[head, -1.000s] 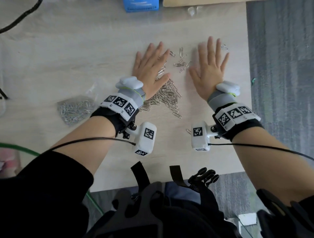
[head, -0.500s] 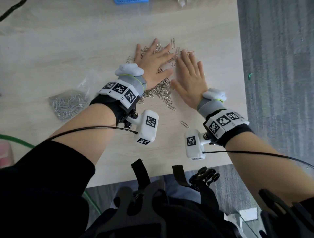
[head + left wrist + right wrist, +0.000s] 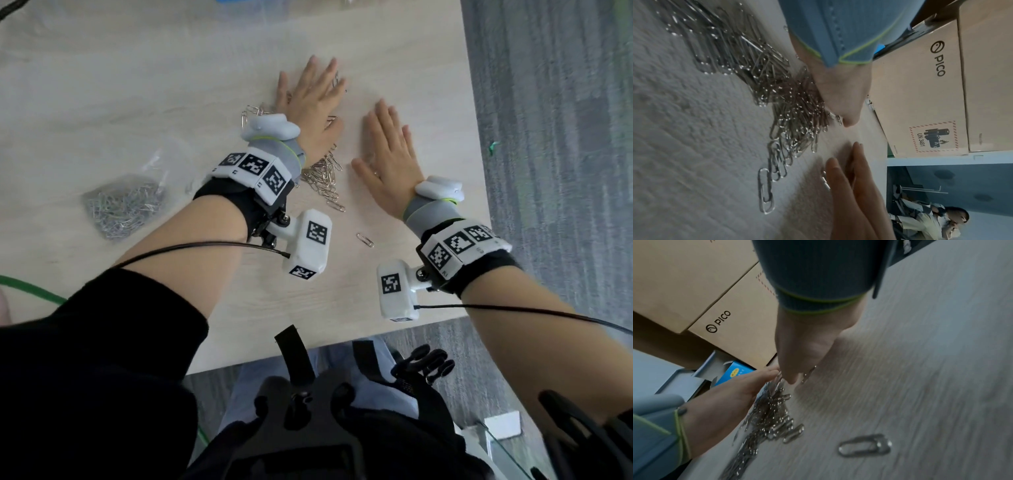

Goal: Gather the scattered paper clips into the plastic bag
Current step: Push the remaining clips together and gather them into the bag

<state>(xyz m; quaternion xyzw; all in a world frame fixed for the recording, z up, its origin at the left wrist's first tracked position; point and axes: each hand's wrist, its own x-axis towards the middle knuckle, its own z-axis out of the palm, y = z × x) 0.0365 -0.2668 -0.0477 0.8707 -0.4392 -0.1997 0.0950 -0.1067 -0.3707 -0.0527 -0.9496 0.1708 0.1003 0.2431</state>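
Both hands lie flat on the pale wooden table (image 3: 137, 85). My left hand (image 3: 310, 99) covers some silver paper clips, its fingers straight and pointing away. My right hand (image 3: 387, 147) lies flat to its right, a gap between them. A pile of paper clips (image 3: 323, 180) sits by my left wrist, between the hands; the wrist views show it against my left palm (image 3: 838, 91) and near my right thumb (image 3: 795, 369). One clip (image 3: 364, 239) lies alone nearer me. A few clips (image 3: 250, 113) lie left of my left hand. The clear plastic bag (image 3: 126, 202), holding many clips, lies at the left.
The table's right edge (image 3: 478, 171) runs close to my right hand, its near edge (image 3: 308, 346) by my body. Cardboard boxes (image 3: 920, 97) and a blue box (image 3: 735, 371) stand at the back. A green cable (image 3: 30, 291) lies at the left.
The hands swept inward from spread apart until their fingers nearly met, bunching the clips. Now a gap has opened between them again, and the pile sits by my left wrist.
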